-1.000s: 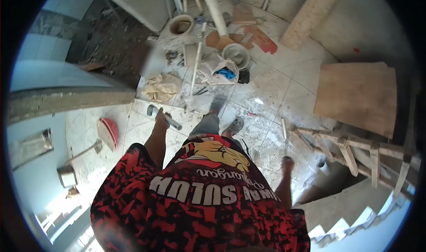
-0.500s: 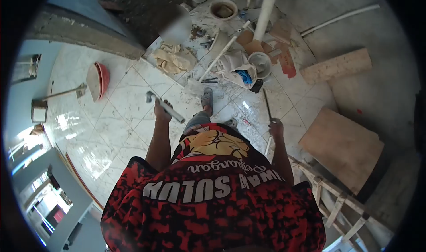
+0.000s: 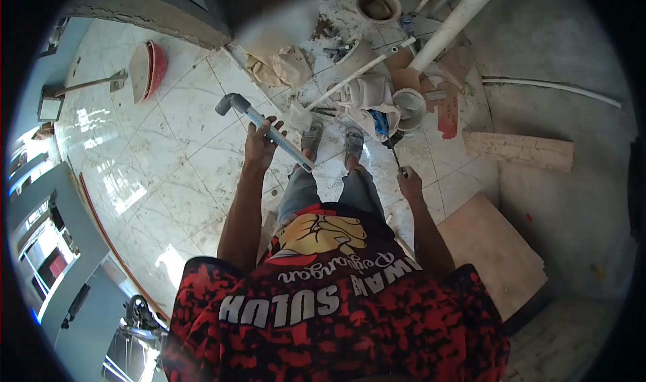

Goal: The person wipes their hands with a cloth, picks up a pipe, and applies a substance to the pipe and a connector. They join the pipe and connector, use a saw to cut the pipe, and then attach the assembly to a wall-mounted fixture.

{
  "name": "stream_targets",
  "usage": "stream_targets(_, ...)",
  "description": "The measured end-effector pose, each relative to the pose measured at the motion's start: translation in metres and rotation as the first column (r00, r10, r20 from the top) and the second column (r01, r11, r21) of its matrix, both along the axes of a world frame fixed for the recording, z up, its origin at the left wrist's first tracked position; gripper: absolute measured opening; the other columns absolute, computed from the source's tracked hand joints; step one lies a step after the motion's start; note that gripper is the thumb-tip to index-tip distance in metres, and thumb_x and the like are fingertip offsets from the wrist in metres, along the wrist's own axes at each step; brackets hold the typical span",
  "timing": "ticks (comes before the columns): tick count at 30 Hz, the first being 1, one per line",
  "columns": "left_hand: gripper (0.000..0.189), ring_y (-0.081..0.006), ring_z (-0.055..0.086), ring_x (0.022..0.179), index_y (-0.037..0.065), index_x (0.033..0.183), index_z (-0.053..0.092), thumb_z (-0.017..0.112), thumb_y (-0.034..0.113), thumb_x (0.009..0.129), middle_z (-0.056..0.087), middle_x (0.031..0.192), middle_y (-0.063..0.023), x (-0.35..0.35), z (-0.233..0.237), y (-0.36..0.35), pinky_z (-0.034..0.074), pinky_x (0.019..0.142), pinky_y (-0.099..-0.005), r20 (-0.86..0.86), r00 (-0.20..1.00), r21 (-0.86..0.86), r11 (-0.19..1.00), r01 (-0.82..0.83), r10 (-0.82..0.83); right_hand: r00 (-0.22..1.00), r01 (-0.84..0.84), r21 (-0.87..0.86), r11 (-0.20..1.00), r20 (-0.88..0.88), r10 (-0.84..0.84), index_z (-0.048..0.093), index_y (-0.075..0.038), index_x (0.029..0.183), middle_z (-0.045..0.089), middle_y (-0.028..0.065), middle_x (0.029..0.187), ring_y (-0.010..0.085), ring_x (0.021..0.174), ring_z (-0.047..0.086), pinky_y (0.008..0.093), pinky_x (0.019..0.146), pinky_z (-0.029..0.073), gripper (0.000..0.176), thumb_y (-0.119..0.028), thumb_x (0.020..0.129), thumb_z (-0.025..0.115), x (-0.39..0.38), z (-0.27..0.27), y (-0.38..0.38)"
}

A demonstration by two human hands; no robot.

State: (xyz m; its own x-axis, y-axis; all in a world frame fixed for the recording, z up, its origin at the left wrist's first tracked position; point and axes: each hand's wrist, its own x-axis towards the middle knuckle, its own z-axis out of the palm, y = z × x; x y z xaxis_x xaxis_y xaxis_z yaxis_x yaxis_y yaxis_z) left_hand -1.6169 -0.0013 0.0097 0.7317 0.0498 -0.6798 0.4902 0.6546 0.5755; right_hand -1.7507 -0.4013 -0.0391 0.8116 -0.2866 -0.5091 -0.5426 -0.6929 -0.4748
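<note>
While the person stands over the pale floor tiles, the left hand [image 3: 260,144], arm stretched forward, is wrapped round a long grey plastic pipe with an elbow fitting [image 3: 291,152], which slants across the fingers. The right hand [image 3: 409,181] pinches the near end of a thin dark rod [image 3: 394,152], which points away toward a round white bucket [image 3: 408,106].

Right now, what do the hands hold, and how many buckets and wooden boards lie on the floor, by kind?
Grey elbow pipe, in left hand: 1
Thin dark rod, in right hand: 1
Buckets: 2
Wooden boards: 2
Total: 6
</note>
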Motion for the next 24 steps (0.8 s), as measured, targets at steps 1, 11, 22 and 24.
stream_targets(1, 0.031, -0.0306, 0.048, 0.108, 0.007, 0.117, 0.031, 0.045, 0.009, 0.09, 0.046, 0.114, -0.0126, -0.01, -0.002, -0.007, 0.042, 0.089, -0.0501, -0.016, 1.0, 0.002, 1.0, -0.006, 0.006, 0.996, -0.045, 0.039, 0.998, -0.072, 0.048, 0.059, -0.003, 0.094, 0.062, 0.0189, 0.084, 0.0348, 0.081, 0.06, 0.0398, 0.072, 0.046, 0.026, -0.021, 0.076, 0.053, 0.018, -0.009, -0.003)
stream_targets(11, 0.038, -0.0277, 0.05, 0.104, 0.004, 0.124, 0.029, 0.045, 0.009, 0.089, 0.047, 0.109, -0.013, -0.091, -0.085, -0.091, 0.044, 0.088, -0.0427, -0.183, 0.98, 0.113, 0.992, -0.062, 0.082, 0.803, -0.52, 0.004, 0.854, -0.338, 0.491, 0.053, -0.005, 0.106, 0.06, 0.0225, 0.096, 0.0391, 0.093, 0.056, 0.0468, 0.079, 0.045, 0.035, -0.025, 0.077, 0.054, 0.129, -0.176, -0.037)
stream_targets(22, 0.034, -0.0209, 0.055, 0.097, 0.0, 0.114, 0.042, 0.053, 0.013, 0.085, 0.056, 0.102, -0.0116, -0.021, -0.318, -0.086, 0.042, 0.085, -0.0332, -0.036, 0.978, 0.49, 0.849, 0.198, -0.207, 0.564, -0.82, -0.106, 0.563, 0.02, 0.826, 0.055, -0.008, 0.105, 0.052, 0.0147, 0.115, 0.0352, 0.086, 0.059, 0.0427, 0.071, 0.049, 0.031, -0.019, 0.077, 0.053, 0.176, -0.379, 0.003)
stream_targets(24, 0.03, -0.0191, 0.055, 0.097, 0.0, 0.112, 0.045, 0.053, 0.01, 0.085, 0.057, 0.1, -0.0108, -0.003, -0.361, -0.066, 0.042, 0.083, -0.031, 0.066, 0.989, 0.511, 0.856, 0.083, -0.135, 0.526, -0.826, -0.213, 0.521, 0.04, 0.85, 0.053, -0.009, 0.109, 0.052, 0.0149, 0.111, 0.0347, 0.085, 0.059, 0.043, 0.071, 0.049, 0.033, -0.018, 0.077, 0.052, 0.198, -0.421, 0.018)
